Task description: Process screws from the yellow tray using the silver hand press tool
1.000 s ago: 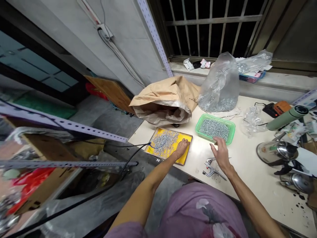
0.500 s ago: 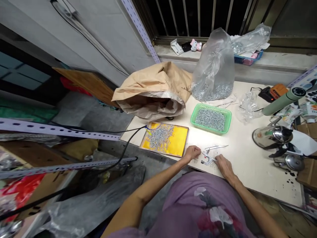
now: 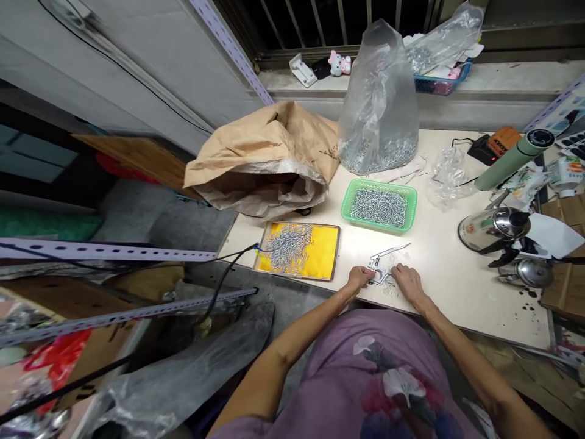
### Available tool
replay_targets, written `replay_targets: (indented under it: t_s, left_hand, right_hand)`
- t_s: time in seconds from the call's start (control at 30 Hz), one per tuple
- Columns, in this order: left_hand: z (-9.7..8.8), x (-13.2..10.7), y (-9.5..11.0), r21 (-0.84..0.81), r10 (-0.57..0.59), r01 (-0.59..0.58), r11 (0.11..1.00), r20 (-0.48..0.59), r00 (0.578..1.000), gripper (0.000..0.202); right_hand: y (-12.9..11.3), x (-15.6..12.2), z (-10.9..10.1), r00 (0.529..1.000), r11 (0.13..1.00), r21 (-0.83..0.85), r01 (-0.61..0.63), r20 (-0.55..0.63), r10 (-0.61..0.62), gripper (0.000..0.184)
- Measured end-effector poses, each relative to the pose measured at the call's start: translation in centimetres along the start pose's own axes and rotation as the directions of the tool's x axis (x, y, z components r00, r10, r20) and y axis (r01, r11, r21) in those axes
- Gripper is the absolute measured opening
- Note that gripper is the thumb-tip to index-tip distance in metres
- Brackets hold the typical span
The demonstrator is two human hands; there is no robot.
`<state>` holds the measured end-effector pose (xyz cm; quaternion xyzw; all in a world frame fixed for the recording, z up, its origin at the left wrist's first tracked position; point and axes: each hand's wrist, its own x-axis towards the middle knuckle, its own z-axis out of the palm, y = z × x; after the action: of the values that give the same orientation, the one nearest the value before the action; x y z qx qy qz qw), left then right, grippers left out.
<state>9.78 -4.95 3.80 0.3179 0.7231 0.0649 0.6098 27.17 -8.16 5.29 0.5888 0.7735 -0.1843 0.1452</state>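
Silver metal plier-like tool [image 3: 375, 263] pinched by left hand [image 3: 361, 276]; its lower handle [image 3: 387, 274] touched by right hand [image 3: 408, 281], fingers curled, grip indeterminate.

Left hand [image 3: 359, 277] covers part of a metal tool [image 3: 377, 262]; shadow obscures the depths of a brown sack [image 3: 274, 140]; top edge crops window bars [image 3: 319, 22].

Left hand [image 3: 361, 277] and right hand [image 3: 408, 282] hold 1 silver tool [image 3: 379, 275] near a yellow tray [image 3: 325, 250]
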Motion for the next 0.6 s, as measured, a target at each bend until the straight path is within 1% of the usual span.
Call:
replay_targets:
  t_s: [0.13, 0.27, 0.4, 0.6]
  left_hand:
    - [0.0, -0.1, -0.2, -0.011, -0.047, 0.047, 0.999, -0.020, 0.999, 0.007]
    - [-0.1, -0.3, 0.1, 0.004, -0.076, 0.076, 0.997, -0.005, 0.997, 0.006]
    - [0.0, -0.1, 0.8, 0.097, -0.109, 0.106, 0.990, 0.018, 0.994, 0.003]
    - [0.1, 0.6, 1.0, 0.274, -0.103, 0.092, 0.957, 0.027, 0.994, 0.004]
  right_hand:
    - [-0.2, -0.1, 0.2, 1.000, 1.000, 0.009, -0.013, -0.001, 0.013, 0.027]
    - [-0.5, -0.2, 0.1, 1.000, 1.000, 0.012, -0.022, -0.002, 0.022, 0.029]
    - [-0.6, -0.3, 0.1, 1.000, 1.000, 0.015, -0.023, -0.012, 0.024, 0.031]
    - [-0.6, -0.4, 0.4, 0.998, 0.998, 0.057, -0.040, -0.038, 0.042, 0.030]
